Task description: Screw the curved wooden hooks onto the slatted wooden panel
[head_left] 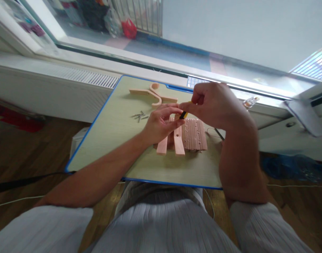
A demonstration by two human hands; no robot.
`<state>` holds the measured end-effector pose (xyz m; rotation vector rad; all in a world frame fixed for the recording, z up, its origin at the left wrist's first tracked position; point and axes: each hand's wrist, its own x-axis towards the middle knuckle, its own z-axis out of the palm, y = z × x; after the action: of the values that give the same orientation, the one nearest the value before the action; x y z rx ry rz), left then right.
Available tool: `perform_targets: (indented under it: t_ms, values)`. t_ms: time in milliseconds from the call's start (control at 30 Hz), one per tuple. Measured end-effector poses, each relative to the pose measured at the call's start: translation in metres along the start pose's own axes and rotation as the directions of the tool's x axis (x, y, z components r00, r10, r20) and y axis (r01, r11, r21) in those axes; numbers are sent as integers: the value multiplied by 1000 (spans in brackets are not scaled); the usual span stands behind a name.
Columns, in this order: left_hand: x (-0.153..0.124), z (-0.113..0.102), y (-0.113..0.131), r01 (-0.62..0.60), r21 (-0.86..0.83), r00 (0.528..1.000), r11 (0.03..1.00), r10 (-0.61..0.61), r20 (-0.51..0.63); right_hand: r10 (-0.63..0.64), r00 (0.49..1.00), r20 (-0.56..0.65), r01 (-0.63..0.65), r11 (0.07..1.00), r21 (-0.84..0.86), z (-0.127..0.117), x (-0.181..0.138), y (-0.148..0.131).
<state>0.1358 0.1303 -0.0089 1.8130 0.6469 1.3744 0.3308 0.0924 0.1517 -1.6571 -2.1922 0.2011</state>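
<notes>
My right hand [211, 105] pinches the top of a short yellow-and-black screwdriver [183, 115], which stands tilted. The thumb and fingers of my left hand [165, 121] close around its lower part; the tip is hidden. Beneath my hands are two bent light-wood pieces, a left one [162, 146] and a right one [179, 142] with a dark hole. They lie beside and partly over a piece of corrugated cardboard [194, 135] with small screws or holes in it. Several loose screws [141, 116] lie left of my left hand.
At the back of the blue-edged table [105, 140] rests a curved wooden assembly [155, 95]. A radiator cover [92, 77] and window stand behind the table. A clear plastic item [251, 102] lies on the sill at right. A thin dark rod [219, 133] lies near my right forearm.
</notes>
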Motion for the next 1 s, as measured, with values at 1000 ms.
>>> perform_targets:
  t_ms: [1000]
  values:
    - [0,-2,4,-18,19,1000,1000,18,-6,-6,1000,24,6,1000,-4,-4,-5,-9]
